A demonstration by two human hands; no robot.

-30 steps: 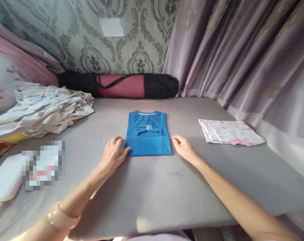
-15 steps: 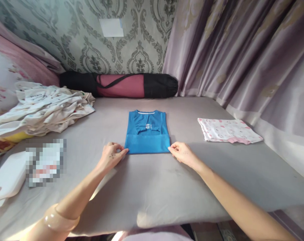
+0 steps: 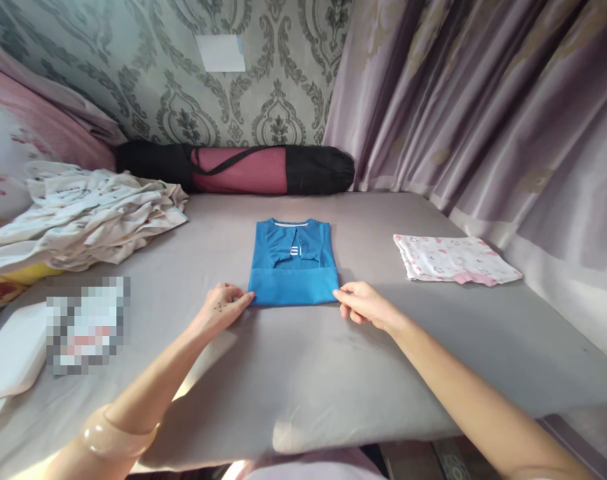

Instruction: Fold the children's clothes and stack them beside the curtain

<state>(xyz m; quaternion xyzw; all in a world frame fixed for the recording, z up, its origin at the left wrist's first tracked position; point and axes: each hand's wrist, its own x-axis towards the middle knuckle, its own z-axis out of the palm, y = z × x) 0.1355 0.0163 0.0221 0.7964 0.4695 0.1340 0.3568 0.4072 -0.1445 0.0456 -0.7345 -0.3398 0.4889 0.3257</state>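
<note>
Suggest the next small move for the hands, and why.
Probably lift the shirt by its near corners and fold it toward the neckline. The left hand and right hand pinch those corners, one each, and the sleeves lie folded inward.

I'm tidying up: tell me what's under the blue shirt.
Grey sheet shows around the blue shirt; whatever lies directly beneath is covered and cannot be seen.

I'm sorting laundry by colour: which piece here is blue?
The folded shirt between left hand and right hand; the folded cloth at right is white and pink, the crumpled heap at left whitish.
</note>
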